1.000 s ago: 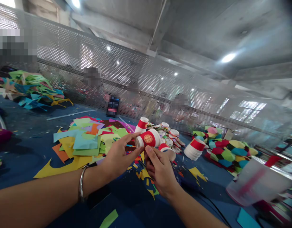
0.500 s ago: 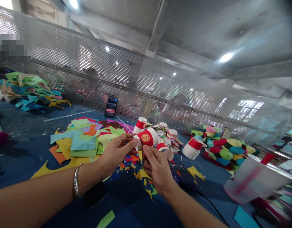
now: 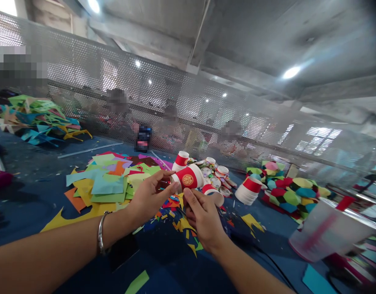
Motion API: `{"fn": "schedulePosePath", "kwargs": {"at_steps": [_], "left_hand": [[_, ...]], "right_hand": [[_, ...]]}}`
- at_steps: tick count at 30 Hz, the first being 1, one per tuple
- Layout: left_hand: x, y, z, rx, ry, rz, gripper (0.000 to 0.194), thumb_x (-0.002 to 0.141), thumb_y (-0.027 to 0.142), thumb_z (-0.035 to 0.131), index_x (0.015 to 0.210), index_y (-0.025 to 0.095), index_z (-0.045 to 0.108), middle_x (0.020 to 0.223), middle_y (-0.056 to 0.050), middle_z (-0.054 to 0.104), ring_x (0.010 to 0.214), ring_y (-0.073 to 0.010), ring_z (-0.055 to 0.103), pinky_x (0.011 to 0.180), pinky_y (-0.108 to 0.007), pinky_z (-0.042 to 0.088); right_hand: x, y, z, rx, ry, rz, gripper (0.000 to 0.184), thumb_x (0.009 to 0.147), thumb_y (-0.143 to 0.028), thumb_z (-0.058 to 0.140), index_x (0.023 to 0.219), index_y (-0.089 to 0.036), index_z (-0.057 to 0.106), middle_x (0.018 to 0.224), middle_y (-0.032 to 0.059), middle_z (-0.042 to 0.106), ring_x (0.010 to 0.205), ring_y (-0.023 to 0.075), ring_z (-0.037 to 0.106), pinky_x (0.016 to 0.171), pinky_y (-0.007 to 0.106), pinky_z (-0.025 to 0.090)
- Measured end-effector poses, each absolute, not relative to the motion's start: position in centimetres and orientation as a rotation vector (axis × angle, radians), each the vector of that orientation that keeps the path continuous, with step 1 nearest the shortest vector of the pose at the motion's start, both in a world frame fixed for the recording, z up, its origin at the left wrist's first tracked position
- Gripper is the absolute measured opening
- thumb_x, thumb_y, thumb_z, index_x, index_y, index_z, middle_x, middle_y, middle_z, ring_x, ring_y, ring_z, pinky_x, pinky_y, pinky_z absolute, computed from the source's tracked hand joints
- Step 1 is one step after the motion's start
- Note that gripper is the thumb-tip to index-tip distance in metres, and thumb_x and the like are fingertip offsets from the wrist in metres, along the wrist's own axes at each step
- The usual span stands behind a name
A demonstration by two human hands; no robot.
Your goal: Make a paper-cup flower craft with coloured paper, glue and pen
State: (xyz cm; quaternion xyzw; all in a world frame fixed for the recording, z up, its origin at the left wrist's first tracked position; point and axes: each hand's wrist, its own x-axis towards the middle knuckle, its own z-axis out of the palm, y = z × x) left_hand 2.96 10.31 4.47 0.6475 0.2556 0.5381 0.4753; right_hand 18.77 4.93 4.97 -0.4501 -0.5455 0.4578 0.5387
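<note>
A small white paper cup (image 3: 188, 179) with a red band and a gold round emblem lies on its side in the air above the table. My left hand (image 3: 153, 198) grips its left end between thumb and fingers. My right hand (image 3: 203, 216) is closed just below the cup, its thumb tip against or very near the lower side. A thin dark piece pokes out by the right fingers, too hidden to name. Behind the held cup stands another red and white paper cup (image 3: 180, 160), and a tipped one (image 3: 213, 194) lies to the right.
Coloured paper sheets (image 3: 107, 185) are heaped at left, with scraps (image 3: 182, 224) beneath my hands. Stacked cups (image 3: 248, 190), multicoloured paper balls (image 3: 293, 194) and a translucent drink cup (image 3: 321, 230) stand at right. A perforated metal screen (image 3: 163, 98) closes the back.
The view has shifted slightly. My left fingers have adjusted a little at the cup's left end, while the cup and my right hand keep nearly the same pose.
</note>
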Motion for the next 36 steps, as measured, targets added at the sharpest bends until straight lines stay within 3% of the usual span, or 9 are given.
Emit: {"fn": "schedulePosePath", "kwargs": {"at_steps": [8, 14, 24, 30, 36], "left_hand": [[3.2, 9.8, 4.2, 1.661, 0.674, 1.353, 0.039, 0.087, 0.040, 0.069, 0.121, 0.021, 0.063, 0.103, -0.009, 0.072, 0.090, -0.0225, 0.069, 0.076, -0.034, 0.055], [3.1, 9.3, 3.8, 1.735, 0.762, 1.386, 0.042, 0.088, 0.040, 0.069, 0.126, 0.024, 0.062, 0.122, -0.011, 0.069, 0.104, -0.0254, 0.067, 0.084, -0.036, 0.057], [3.6, 8.9, 5.0, 1.302, 0.660, 1.307, 0.045, 0.084, 0.047, 0.073, 0.118, 0.020, 0.060, 0.108, -0.007, 0.068, 0.095, -0.0194, 0.067, 0.087, -0.035, 0.057], [3.7, 8.8, 5.7, 1.001, 0.595, 1.188, 0.047, 0.073, 0.045, 0.085, 0.105, 0.019, 0.062, 0.087, -0.002, 0.072, 0.078, -0.0130, 0.068, 0.083, -0.027, 0.057], [3.5, 8.6, 5.8, 1.005, 0.578, 1.178, 0.045, 0.070, 0.042, 0.088, 0.097, 0.018, 0.061, 0.085, 0.000, 0.069, 0.079, -0.0111, 0.068, 0.077, -0.022, 0.056]], "right_hand": [[18.8, 5.0, 4.7, -1.083, -1.293, 1.077, 0.051, 0.086, -0.063, 0.067, 0.070, -0.022, 0.041, 0.051, -0.0117, 0.026, 0.042, 0.0045, 0.017, 0.037, 0.019, 0.013], [18.9, 5.0, 4.6, -1.072, -1.281, 1.065, 0.050, 0.087, -0.062, 0.067, 0.069, -0.022, 0.044, 0.050, -0.0115, 0.026, 0.041, 0.0045, 0.017, 0.037, 0.019, 0.013], [18.9, 5.2, 4.9, -1.017, -1.301, 1.097, 0.045, 0.091, -0.057, 0.065, 0.071, -0.022, 0.045, 0.055, -0.0109, 0.026, 0.043, 0.0045, 0.018, 0.036, 0.018, 0.013], [18.8, 5.3, 4.9, -1.028, -1.297, 1.092, 0.048, 0.088, -0.060, 0.067, 0.070, -0.021, 0.045, 0.053, -0.0118, 0.024, 0.041, 0.0039, 0.017, 0.036, 0.018, 0.012], [18.9, 5.0, 4.7, -1.064, -1.323, 1.062, 0.049, 0.088, -0.062, 0.066, 0.069, -0.022, 0.045, 0.050, -0.0124, 0.025, 0.040, 0.0037, 0.018, 0.036, 0.018, 0.014]]}}
